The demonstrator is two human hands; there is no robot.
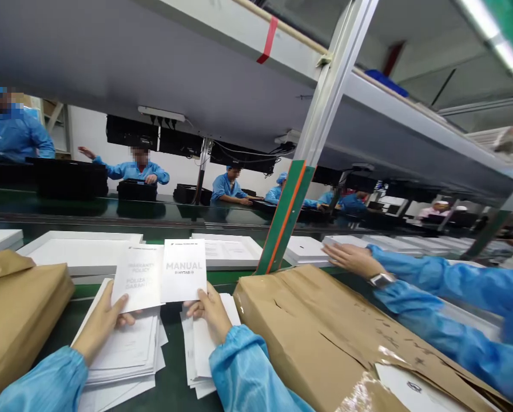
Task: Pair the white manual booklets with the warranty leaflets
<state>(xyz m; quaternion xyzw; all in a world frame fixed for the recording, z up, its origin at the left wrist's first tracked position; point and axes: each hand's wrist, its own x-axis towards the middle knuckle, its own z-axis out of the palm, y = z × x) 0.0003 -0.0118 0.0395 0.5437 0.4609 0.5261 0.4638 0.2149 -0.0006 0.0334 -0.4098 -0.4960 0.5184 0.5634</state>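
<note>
In the head view my left hand [106, 321] pinches a white warranty policy leaflet [138, 279] by its lower left edge. My right hand [211, 309] grips a white manual [185, 264] by its lower right corner. The two papers are held up side by side, their inner edges touching or slightly overlapping. Below my left hand lies an untidy stack of white leaflets [125, 355]. A narrower stack of white booklets [199, 349] sits under my right hand, partly hidden by it.
Brown paper packages stand at left [20, 320] and right [299, 320]. Behind are open white boxes [84, 252] in a row on the green line. A green-striped post [286, 214] rises ahead. At right, a co-worker's hands [354, 260] reach over boxes; other people work beyond.
</note>
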